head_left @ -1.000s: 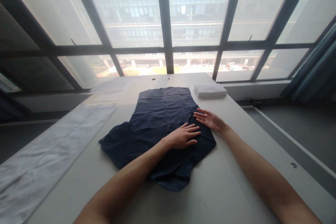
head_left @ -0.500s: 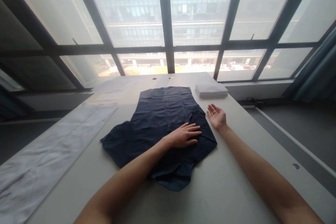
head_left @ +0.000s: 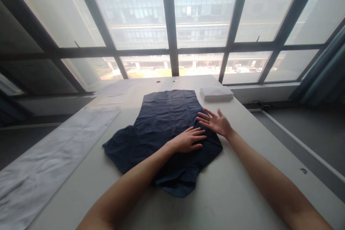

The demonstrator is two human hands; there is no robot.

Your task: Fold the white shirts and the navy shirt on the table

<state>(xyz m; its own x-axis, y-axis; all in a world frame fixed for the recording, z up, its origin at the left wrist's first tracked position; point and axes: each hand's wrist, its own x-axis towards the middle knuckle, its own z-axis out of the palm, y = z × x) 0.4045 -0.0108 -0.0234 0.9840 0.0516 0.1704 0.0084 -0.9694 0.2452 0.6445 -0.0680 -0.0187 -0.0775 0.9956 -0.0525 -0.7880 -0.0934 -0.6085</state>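
A dark navy shirt lies spread on the white table, its button placket up the middle and its collar end toward me. My left hand rests palm down on the shirt's right half, fingers stretched apart. Over the shirt's right edge, just beyond the left hand, is my right hand, palm turned up and inward with its fingers spread. Nothing is held in it, and whether its fingertips touch the fabric I cannot tell.
A folded white cloth stack sits at the far right of the table. Along the left edge stretches a white garment, with white sheets beyond it. Large windows stand behind the table.
My right hand has moved left from beside the shirt to over its right edge, and its fingers have spread. The left hand has stayed in place.
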